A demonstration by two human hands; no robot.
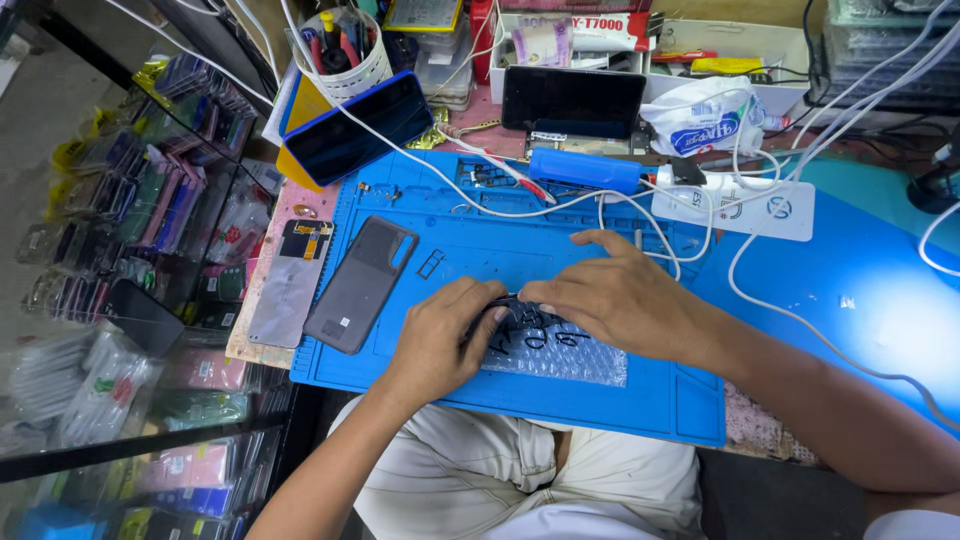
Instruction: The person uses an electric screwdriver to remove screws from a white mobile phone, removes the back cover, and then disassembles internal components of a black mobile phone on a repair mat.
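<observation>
Left hand: my left hand [440,335] curls over the near left end of the bubble-wrap pouch [555,350], fingertips bent down and pinched shut on its top edge.
Right hand: my right hand [620,295] lies flatter over the pouch's upper right, thumb and forefinger closed on the same edge, the other fingers spread loosely toward the back of the mat.
Where the pouch is: flat on the blue work mat [500,245], near its front edge, right in front of my lap.
Doing it well: I judge a steady, even pull from both pinches works best, keeping the pouch low on the mat so whatever is inside cannot slide out and drop.
Look of the pouch: clear bubble wrap, rectangular, with dark handwriting on it; something dark shows at the end under my fingers, but I cannot tell what.
Nearby: a grey phone back cover [360,283] lies to the left on the mat, a display panel [292,285] beside it, and a white cable [640,205] crosses behind my hands.
</observation>
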